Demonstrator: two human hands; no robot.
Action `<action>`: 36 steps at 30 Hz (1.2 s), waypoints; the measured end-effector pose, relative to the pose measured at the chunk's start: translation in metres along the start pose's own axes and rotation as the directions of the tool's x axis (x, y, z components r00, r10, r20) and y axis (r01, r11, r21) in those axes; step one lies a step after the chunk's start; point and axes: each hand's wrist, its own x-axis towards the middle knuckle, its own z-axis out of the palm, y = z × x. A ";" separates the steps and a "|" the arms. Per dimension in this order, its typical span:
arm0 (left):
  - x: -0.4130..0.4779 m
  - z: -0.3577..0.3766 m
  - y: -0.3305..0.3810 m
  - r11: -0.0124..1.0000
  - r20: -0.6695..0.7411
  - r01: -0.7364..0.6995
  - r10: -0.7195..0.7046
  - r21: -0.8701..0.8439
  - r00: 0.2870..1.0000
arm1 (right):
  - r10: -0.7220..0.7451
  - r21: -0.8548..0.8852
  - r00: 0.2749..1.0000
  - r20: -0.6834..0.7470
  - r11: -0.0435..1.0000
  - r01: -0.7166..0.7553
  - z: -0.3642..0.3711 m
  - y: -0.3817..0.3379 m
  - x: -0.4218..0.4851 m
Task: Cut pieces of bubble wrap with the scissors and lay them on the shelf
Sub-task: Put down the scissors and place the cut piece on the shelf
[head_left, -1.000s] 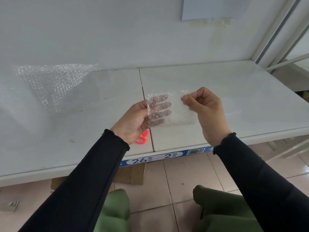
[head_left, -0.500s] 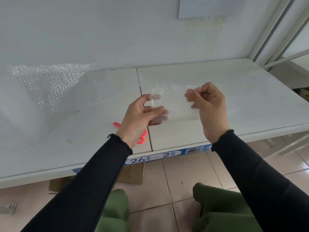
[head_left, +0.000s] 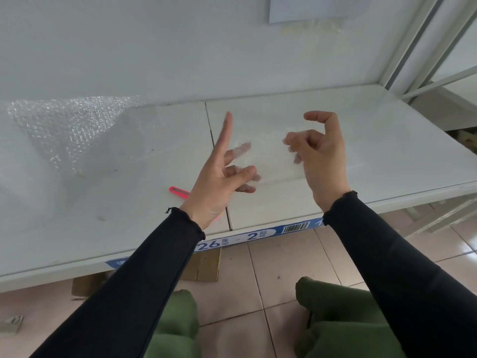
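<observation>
A small cut piece of bubble wrap (head_left: 271, 161) hangs just above the white shelf (head_left: 387, 151), stretched between both hands. My left hand (head_left: 219, 182) pinches its left edge with the thumb on top and fingers showing through from beneath, index finger pointing straight up. My right hand (head_left: 320, 156) pinches the right edge between thumb and lower fingers, index finger lifted and hooked. The pink-handled scissors (head_left: 178, 190) lie on the shelf, mostly hidden behind my left hand. A large sheet of bubble wrap (head_left: 72, 130) lies at the shelf's back left.
The shelf's front edge carries a blue label (head_left: 258, 237) reading 26-2. A white upright post (head_left: 413, 47) stands at the right end. Flat cardboard (head_left: 206, 264) lies on the tiled floor under the shelf. My knees in green trousers (head_left: 335, 306) are below.
Both hands have carried the cut piece forward and down towards the shelf. Each index finger has lifted off the piece. More of the scissors' pink handle shows.
</observation>
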 end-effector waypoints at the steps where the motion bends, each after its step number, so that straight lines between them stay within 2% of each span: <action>1: 0.000 0.001 -0.001 0.999 0.020 -0.016 0.015 0.034 1.000 | 0.009 -0.005 1.000 0.007 1.000 -0.009 -0.001 0.001 0.001; 4: 0.002 0.004 -0.003 0.997 -0.004 0.001 0.000 0.081 1.000 | 0.070 0.062 0.991 0.110 0.995 -0.077 -0.007 -0.002 0.003; 7: 0.009 0.007 -0.004 0.999 -0.083 -0.007 0.010 0.042 0.996 | 0.215 0.213 0.925 0.314 0.933 -0.290 -0.019 -0.005 0.007; 9: 0.016 0.009 -0.005 0.999 -0.123 -0.021 0.027 0.049 0.992 | 0.282 0.205 0.868 0.409 0.898 -0.389 -0.027 -0.005 0.007; 11: 0.020 0.013 -0.007 0.998 -0.123 -0.012 0.019 0.058 0.992 | 0.311 0.146 0.852 0.421 0.904 -0.403 -0.031 -0.001 0.006; 16: 0.038 0.039 -0.011 0.998 -0.041 0.027 -0.025 0.063 0.999 | 0.227 -0.037 0.951 0.212 0.974 -0.224 -0.048 0.003 0.022; 22: 0.093 0.094 -0.007 0.983 0.042 -0.007 -0.001 0.183 0.999 | 0.113 -0.201 0.993 0.047 0.974 -0.101 -0.109 0.016 0.056; 29: 0.137 0.137 -0.024 0.974 0.025 0.090 -0.097 0.208 0.995 | 0.053 -0.268 0.985 -0.162 0.959 -0.095 -0.145 0.055 0.081; 36: 0.146 0.148 -0.055 0.905 0.021 0.151 -0.174 0.399 0.985 | 0.106 -0.402 0.980 -0.170 0.900 -0.167 -0.152 0.086 0.087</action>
